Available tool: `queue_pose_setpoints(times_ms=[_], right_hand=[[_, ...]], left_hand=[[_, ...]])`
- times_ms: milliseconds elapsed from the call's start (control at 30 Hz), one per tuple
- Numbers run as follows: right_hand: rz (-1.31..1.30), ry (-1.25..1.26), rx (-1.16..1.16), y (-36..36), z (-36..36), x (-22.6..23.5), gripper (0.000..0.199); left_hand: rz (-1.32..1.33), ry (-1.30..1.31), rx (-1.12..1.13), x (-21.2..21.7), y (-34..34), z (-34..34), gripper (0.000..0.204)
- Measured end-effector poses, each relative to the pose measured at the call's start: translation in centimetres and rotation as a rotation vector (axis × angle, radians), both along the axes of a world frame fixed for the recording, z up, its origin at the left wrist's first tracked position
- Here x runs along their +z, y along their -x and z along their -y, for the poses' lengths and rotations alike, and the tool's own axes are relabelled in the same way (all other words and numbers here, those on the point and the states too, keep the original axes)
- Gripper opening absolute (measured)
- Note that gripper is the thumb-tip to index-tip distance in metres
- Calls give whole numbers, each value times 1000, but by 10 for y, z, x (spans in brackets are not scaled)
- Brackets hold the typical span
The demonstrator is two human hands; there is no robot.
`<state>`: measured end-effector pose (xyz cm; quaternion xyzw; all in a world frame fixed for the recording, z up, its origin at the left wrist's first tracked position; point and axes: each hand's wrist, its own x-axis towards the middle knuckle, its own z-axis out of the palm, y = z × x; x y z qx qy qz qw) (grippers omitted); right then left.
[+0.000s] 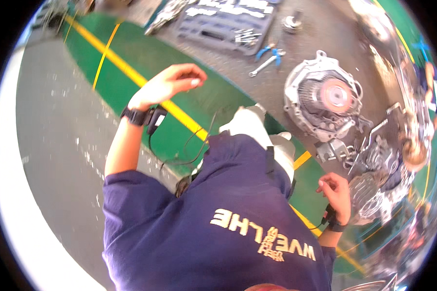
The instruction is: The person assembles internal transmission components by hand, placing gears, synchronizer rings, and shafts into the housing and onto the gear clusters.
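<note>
My left hand [172, 83] is raised over the green floor, well away from the bench. Its fingers bend loosely with the thumb apart, and it holds nothing. On the other side of my body, my right hand [336, 191] hangs beside the bench edge, fingers slightly curled and apart, also with nothing in it. The metal parts [369, 191] on the bench are nearest to it, without visible contact. A round gearbox housing [296, 89] lies on the bench, with a toothed gear [313, 97] inside. Blue-handled pliers [277, 57] and a wrench [261, 67] rest beyond it.
A dark tool case [223, 36] with sockets lies at the bench's far end, near a small gear [291, 23]. Yellow lines [116, 56] cross the green floor. A cable [199, 150] hangs from my left wrist device. Another person [434, 89] is at the far right.
</note>
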<state>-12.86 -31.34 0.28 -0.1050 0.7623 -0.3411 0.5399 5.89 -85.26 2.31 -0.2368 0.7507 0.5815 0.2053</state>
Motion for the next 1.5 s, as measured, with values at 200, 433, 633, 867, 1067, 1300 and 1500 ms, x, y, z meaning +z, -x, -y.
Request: queue_pose_setpoints(times_ms=[200, 433, 633, 867, 1067, 1300, 1500], right_hand=[[-603, 225, -513, 15, -115, -42, 9], [-911, 335, -619, -47, -143, -130, 18], [-976, 188, -588, -141, -118, -159, 20], [-1348, 325, -551, -140, -105, -42, 25], [-1416, 617, -574, -127, -20, 24, 11], [-1342, 707, -493, -49, 9, -83, 25], [-1248, 771, -752, -41, -23, -101, 24]], left_hand=[[-35, 7, -267, -79, 98, -26, 20], [-222, 171, -448, -156, 136, -73, 23], [-394, 42, -467, -184, 98, -120, 34], [-756, 215, -567, -108, 60, -125, 34], [-968, 213, -414, -55, 67, -125, 35], [-933, 132, -441, -88, 68, -173, 33], [-849, 144, -381, -101, 65, -180, 33]])
